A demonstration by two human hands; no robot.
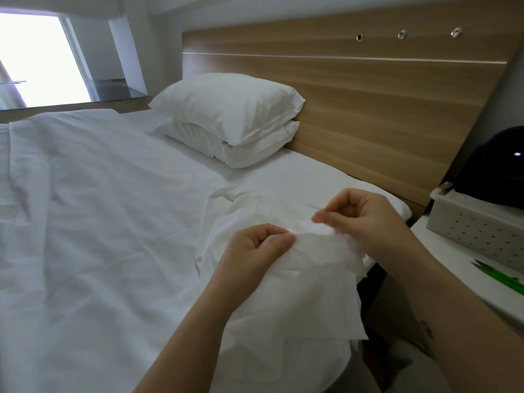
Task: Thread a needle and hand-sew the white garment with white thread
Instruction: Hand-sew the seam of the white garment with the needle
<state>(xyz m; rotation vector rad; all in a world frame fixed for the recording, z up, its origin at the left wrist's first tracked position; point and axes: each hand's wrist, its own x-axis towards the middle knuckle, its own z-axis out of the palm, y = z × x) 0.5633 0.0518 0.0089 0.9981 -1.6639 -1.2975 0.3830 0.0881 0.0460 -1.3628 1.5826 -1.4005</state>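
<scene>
**A:** While both hands are working over the bed (85, 194), where is the white garment (297, 285) lying?

**B:** It is draping over the bed's near right edge, bunching up between the hands and hanging down toward the viewer.

**A:** What is the left hand (261, 245) doing?

**B:** It is pinching a raised fold of the garment, with the thumb pressing against curled fingers.

**A:** And the right hand (365, 219)?

**B:** It is hanging just right of the left one, with thumb and forefinger closing together right above the cloth. I cannot tell what it is pinching; anything there is too small to make out.

**A:** What is sitting around them?

**B:** Two white pillows (226, 114) are lying stacked at the far end, leaning against a wooden headboard (368, 95). At the right, a white tabletop (442, 251) is carrying a grey basket (476, 222) with holes, and a green-handled tool (504, 277) is lying near it.
</scene>
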